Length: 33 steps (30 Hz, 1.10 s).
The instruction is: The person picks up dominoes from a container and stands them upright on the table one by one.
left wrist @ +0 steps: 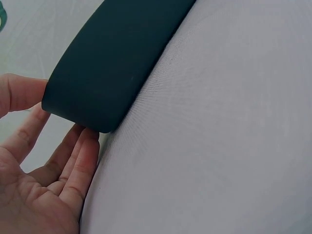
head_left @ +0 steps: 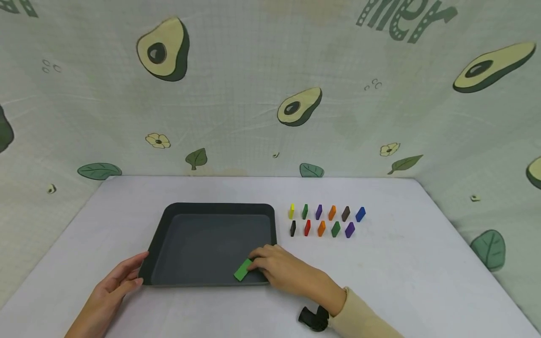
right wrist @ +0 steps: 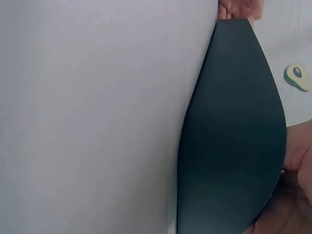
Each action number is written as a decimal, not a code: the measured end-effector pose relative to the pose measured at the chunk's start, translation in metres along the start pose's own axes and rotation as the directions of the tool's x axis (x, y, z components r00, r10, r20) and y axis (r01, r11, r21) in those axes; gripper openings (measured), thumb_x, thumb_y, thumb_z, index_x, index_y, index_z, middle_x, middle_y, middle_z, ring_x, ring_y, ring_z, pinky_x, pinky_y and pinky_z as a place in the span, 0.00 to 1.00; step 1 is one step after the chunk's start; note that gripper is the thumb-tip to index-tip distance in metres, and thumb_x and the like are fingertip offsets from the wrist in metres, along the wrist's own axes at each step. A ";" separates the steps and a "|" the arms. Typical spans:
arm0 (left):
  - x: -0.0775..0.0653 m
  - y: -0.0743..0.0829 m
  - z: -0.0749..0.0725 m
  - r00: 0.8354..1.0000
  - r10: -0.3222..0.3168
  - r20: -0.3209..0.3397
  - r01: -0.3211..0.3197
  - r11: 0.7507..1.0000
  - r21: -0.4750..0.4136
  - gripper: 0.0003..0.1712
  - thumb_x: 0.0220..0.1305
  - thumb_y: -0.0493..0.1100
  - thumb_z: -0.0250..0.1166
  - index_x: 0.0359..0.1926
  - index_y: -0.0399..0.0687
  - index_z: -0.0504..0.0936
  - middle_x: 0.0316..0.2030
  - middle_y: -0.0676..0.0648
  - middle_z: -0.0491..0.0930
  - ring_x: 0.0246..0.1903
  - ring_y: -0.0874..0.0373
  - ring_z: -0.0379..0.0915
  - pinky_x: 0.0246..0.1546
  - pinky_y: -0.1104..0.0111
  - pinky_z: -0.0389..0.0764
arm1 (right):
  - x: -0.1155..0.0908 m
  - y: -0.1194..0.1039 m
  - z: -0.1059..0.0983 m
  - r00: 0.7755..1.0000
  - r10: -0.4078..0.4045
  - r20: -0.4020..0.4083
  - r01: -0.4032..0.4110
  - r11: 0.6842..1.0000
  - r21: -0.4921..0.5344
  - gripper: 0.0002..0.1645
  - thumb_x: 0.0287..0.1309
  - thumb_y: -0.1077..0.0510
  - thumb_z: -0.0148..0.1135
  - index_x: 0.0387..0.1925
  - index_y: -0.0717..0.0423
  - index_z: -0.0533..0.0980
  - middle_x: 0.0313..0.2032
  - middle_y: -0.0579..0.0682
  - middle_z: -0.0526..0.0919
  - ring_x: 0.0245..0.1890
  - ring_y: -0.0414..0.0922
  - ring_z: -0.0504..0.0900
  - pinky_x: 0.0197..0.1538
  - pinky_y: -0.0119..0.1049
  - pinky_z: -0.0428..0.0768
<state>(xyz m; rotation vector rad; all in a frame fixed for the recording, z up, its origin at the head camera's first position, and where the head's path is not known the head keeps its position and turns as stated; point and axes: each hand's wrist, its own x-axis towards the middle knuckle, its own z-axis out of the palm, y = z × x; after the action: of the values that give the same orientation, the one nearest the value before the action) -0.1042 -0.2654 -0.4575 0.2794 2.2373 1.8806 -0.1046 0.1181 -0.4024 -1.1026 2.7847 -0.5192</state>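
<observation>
A dark grey baking tray (head_left: 211, 209) lies on the white table. At its front-left corner, my left hand (head_left: 112, 286) touches the outside of the tray wall, fingers along the left side and thumb near the corner. The left wrist view shows the same hand (left wrist: 53, 165) against the tray's outer wall (left wrist: 107, 68). My right hand (head_left: 281, 267) reaches over the front-right corner and pinches a flat green domino block (head_left: 243, 271), tilted, just over the tray floor. In the right wrist view the tray wall (right wrist: 229, 122) hides that block and part of the right hand (right wrist: 287, 200).
Right of the tray, several coloured domino blocks stand upright in two rows, among them a yellow block (head_left: 291, 211), a blue block (head_left: 360, 214) and a black block (head_left: 293, 228). A cloth with avocado prints (head_left: 236, 56) hangs behind the table (head_left: 380, 281).
</observation>
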 end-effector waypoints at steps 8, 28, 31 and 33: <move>0.000 0.003 0.001 1.000 0.005 0.006 -0.005 1.000 -0.001 0.28 0.70 0.35 0.50 0.69 0.43 0.57 0.57 0.67 0.66 0.50 0.77 0.67 0.43 0.85 0.70 | 0.001 -0.002 -0.001 0.999 0.036 0.000 -0.036 0.999 0.019 0.12 0.64 0.63 0.53 0.43 0.51 0.80 0.54 0.45 0.77 0.54 0.40 0.74 0.56 0.32 0.71; 0.000 0.005 0.002 0.999 -0.046 -0.005 0.046 0.998 0.039 0.29 0.69 0.38 0.51 0.69 0.45 0.57 0.57 0.67 0.66 0.50 0.77 0.68 0.42 0.84 0.71 | 0.001 0.003 0.001 0.999 -0.051 -0.019 0.051 0.999 0.004 0.22 0.61 0.69 0.51 0.51 0.46 0.79 0.57 0.41 0.76 0.51 0.38 0.75 0.47 0.26 0.69; 0.000 0.005 0.002 0.999 -0.050 -0.008 0.050 0.998 0.034 0.29 0.69 0.38 0.51 0.69 0.45 0.57 0.57 0.67 0.66 0.49 0.77 0.68 0.42 0.84 0.71 | 0.001 0.003 0.001 0.999 -0.048 -0.001 0.048 0.999 -0.007 0.24 0.60 0.70 0.50 0.51 0.45 0.79 0.57 0.40 0.76 0.52 0.38 0.74 0.47 0.26 0.69; 0.000 0.005 0.002 0.999 -0.049 -0.008 0.050 0.998 0.028 0.29 0.69 0.38 0.51 0.69 0.45 0.57 0.57 0.67 0.65 0.49 0.77 0.68 0.42 0.84 0.71 | 0.001 0.003 0.001 0.999 -0.044 0.000 0.044 0.999 -0.004 0.24 0.60 0.70 0.50 0.50 0.45 0.79 0.56 0.40 0.77 0.51 0.38 0.74 0.48 0.26 0.69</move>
<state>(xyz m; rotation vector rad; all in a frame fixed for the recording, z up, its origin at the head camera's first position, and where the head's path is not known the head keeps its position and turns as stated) -0.1033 -0.2627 -0.4528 0.2195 2.2564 1.8291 -0.1067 0.1190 -0.4046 -1.1676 2.7682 -0.5182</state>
